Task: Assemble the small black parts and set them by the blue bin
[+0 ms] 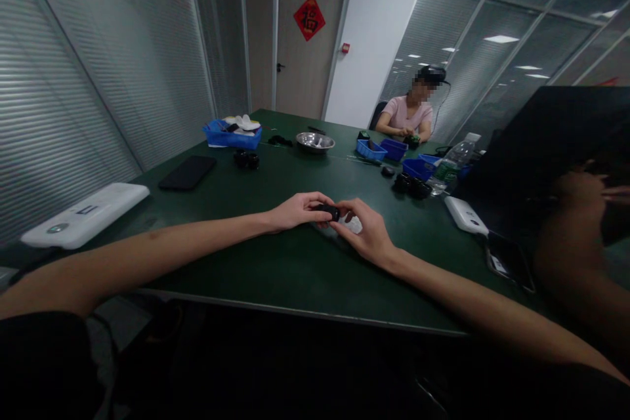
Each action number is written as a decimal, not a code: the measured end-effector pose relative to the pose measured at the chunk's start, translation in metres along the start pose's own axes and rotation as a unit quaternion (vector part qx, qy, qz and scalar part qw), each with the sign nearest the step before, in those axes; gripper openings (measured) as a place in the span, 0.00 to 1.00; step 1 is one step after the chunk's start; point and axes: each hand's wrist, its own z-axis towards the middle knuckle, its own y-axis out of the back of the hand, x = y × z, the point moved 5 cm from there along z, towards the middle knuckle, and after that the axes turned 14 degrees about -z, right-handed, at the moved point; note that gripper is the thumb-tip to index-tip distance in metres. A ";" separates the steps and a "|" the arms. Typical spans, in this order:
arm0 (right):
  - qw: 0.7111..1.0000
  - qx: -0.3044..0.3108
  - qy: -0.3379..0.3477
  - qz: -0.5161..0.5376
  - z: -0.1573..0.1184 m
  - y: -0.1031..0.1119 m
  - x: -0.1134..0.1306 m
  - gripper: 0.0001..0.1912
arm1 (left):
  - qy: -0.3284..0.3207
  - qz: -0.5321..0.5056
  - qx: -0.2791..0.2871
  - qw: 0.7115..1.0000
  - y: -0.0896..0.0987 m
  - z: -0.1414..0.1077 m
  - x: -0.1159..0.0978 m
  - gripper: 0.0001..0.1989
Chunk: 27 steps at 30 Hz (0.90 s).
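Over the middle of the green table (275, 262), both my hands meet at a small rounded black object (331, 211) whose kind I cannot make out. My left hand (300, 210) grips it from the left, thumb in front and fingers behind. From the right, my right hand (364, 230) pinches its end between thumb and fingers. A crumpled clear or whitish piece (352, 224) shows under the right hand; whether the hand touches it I cannot tell.
Farther back are a metal bowl (315, 142), a blue basket (233, 136), several blue trays and black parts (412, 186). A water bottle (453, 164) stands to the right. White devices (86, 213) and a black phone-like slab (188, 172) flank me. Co-workers sit across (408, 115) and at right (575, 210).
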 end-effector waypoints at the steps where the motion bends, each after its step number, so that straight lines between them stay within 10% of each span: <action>1: 1.000 -0.004 0.010 -0.001 0.000 0.000 0.002 0.14 | 0.000 0.000 0.004 1.000 0.000 0.000 0.001 0.22; 27: 0.999 -0.008 0.033 0.013 0.001 -0.001 0.008 0.14 | 0.011 0.002 0.011 1.000 -0.003 -0.002 -0.001 0.21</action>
